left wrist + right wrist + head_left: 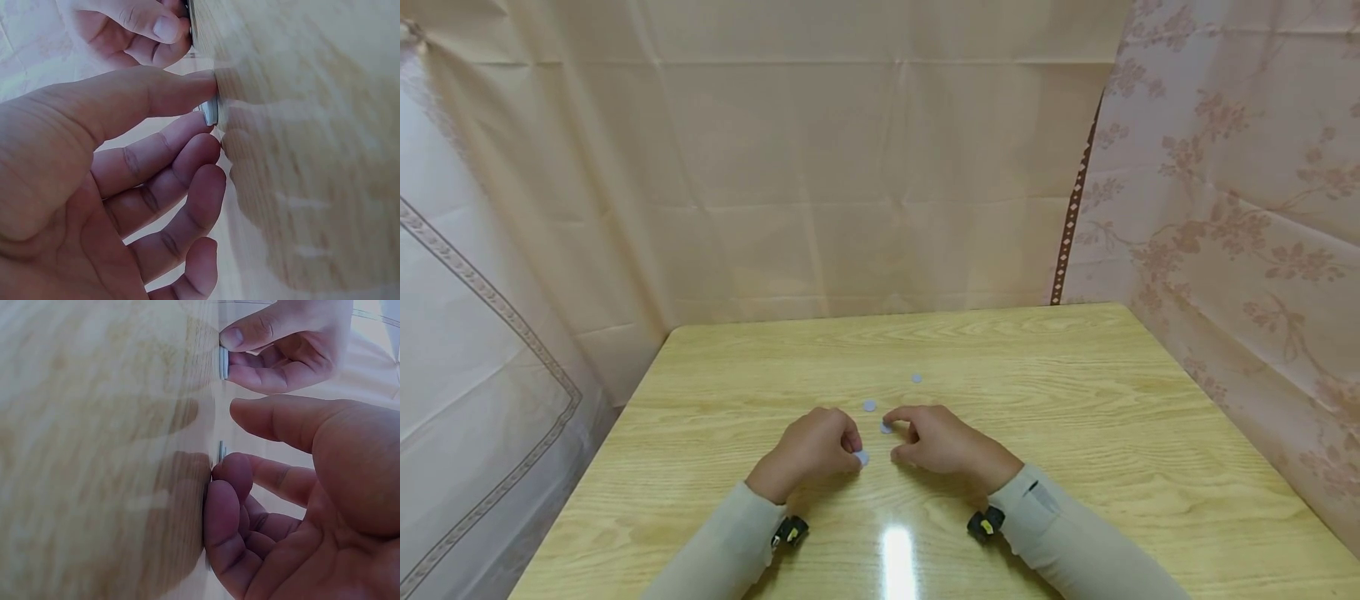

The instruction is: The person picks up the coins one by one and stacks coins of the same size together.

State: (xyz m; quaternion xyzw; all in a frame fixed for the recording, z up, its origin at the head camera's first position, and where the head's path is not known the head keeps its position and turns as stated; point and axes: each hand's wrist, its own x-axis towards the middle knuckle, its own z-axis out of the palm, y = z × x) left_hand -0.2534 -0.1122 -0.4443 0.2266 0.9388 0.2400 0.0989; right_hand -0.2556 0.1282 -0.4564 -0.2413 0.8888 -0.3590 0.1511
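Note:
In the head view my left hand pinches a small pale round disc at its edge, close over the table. The left wrist view shows that disc edge-on between thumb and index finger, the other fingers loosely bent. My right hand reaches in from the other side, its index fingertip at a second disc. From the right wrist, this disc appears edge-on just beyond the fingertips, and the thumb stands apart from the fingers.
Two more pale discs lie farther back, one larger and one smaller. All are on a wood-grain table with a beige curtain behind it and patterned cloth at the right. Dark wrist devices sit at both cuffs.

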